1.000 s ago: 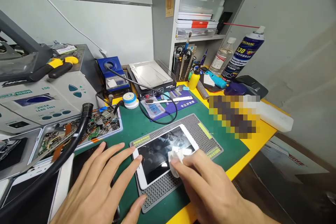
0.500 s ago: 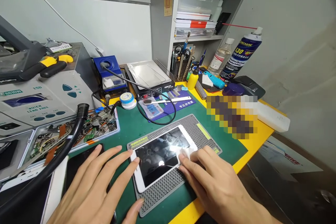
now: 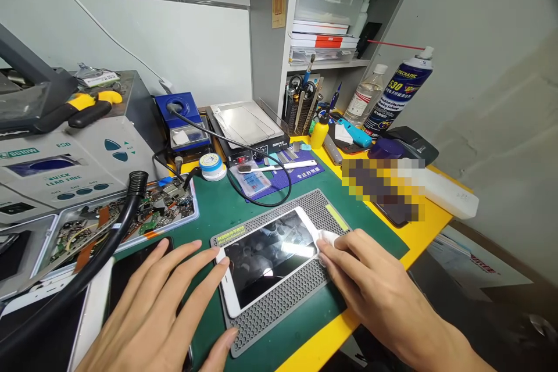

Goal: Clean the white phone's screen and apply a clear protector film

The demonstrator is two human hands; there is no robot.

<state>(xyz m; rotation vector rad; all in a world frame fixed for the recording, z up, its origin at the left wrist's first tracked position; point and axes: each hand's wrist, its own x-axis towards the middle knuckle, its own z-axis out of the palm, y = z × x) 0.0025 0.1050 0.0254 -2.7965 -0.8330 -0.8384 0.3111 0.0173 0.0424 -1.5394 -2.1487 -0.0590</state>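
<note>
A white smartphone (image 3: 270, 264) with a black screen lies face up on a grey honeycomb mat (image 3: 279, 308). Fingertips of my left hand (image 3: 161, 308) rest on the phone's left end, with the fingers spread and the thumb at the mat's edge. Pinched in my right hand (image 3: 370, 279) is a small white wipe (image 3: 323, 236), which touches the phone's right end near its lower corner. Most of the wipe is hidden behind my fingers. Light reflections show on the screen. Partly under my left hand is another dark phone (image 3: 126, 267).
At left stand a soldering station (image 3: 78, 157) with a black hose (image 3: 117, 226) and a tray of circuit boards (image 3: 148, 215). Behind the mat are a toothbrush (image 3: 279, 167), a black cable and a round tin (image 3: 212, 166). A spray can (image 3: 399, 93) and bottle (image 3: 366, 96) stand back right.
My right hand has slid the wipe rightward and slightly up, from the lower right of the screen to the phone's right end. My left hand stays almost in place.
</note>
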